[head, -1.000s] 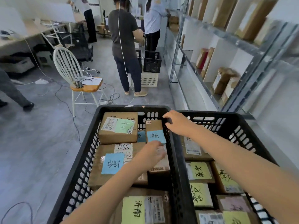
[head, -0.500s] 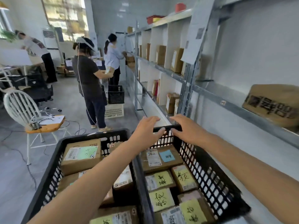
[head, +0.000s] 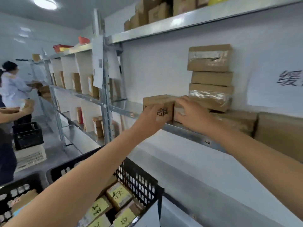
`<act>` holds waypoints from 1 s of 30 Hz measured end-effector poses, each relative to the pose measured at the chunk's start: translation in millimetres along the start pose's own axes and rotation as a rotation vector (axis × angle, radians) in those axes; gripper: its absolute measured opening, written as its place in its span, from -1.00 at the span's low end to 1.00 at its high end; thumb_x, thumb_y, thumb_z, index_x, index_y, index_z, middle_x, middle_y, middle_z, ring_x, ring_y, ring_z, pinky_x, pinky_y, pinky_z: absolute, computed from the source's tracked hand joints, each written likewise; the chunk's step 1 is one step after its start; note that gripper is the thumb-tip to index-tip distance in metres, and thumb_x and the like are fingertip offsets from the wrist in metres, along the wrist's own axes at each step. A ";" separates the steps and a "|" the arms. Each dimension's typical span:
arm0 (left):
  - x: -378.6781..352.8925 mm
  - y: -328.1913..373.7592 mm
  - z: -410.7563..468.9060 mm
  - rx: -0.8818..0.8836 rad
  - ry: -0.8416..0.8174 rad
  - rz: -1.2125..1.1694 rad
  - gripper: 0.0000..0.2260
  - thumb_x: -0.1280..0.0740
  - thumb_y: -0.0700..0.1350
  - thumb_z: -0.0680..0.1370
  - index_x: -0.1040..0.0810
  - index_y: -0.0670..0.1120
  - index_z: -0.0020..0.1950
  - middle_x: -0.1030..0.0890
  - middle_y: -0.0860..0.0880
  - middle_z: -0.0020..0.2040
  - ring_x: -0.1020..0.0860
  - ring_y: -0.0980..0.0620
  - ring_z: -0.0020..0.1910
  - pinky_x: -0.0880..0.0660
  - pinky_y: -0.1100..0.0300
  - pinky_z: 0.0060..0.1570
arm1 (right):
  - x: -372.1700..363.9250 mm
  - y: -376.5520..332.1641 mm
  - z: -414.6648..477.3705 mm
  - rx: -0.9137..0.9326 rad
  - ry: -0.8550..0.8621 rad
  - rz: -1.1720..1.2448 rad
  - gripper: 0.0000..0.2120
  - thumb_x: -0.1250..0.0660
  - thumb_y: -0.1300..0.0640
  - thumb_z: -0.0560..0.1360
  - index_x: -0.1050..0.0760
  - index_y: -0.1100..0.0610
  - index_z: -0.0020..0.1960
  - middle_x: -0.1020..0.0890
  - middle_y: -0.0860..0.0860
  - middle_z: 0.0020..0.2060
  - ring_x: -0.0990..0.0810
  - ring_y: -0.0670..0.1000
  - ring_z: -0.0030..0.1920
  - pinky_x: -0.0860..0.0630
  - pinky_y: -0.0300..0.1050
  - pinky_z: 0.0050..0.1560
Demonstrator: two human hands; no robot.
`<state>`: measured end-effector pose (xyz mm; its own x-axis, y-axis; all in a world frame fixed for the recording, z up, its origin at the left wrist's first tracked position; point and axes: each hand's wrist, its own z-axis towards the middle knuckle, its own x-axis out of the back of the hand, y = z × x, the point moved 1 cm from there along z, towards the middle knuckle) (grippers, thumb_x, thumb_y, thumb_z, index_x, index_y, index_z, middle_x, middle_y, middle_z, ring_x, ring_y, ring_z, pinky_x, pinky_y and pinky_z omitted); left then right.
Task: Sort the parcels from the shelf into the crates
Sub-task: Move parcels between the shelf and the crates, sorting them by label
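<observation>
Seemingly both hands [head: 173,115] outstretched, touching shelf parcel [head: 158,102]

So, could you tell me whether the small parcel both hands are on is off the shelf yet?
Not yet: the small parcel sits on the shelf edge, left hand and right hand on it.

Black printed "品" on small brown parcel [head: 161,104] on shelf edge [head: 183,131]; large "缓" on white wall sign [head: 278,89] right of it; handwriting on yellow crate labels [head: 118,194] illegible.
</observation>
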<state>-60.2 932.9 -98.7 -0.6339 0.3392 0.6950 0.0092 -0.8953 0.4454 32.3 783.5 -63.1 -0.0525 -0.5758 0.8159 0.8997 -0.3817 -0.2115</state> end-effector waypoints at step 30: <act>-157.4 244.9 36.6 -0.089 -0.216 -0.203 -0.83 -0.19 -0.12 0.61 -0.52 -0.16 -0.08 -0.57 -0.12 -0.15 -0.53 -0.06 -0.23 -0.33 0.15 -0.39 | 198.6 191.4 -255.3 -1.248 0.331 0.381 -0.65 -0.24 -0.09 0.59 -0.44 0.22 0.08 -0.58 0.10 -0.12 -0.58 0.05 -0.16 -0.50 -0.10 -0.26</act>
<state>70.2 670.8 -78.3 -0.4366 0.5589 0.7050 -0.1748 -0.8214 0.5430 83.5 411.5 -78.9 -0.1504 -0.8712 0.4673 -0.1011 -0.4567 -0.8839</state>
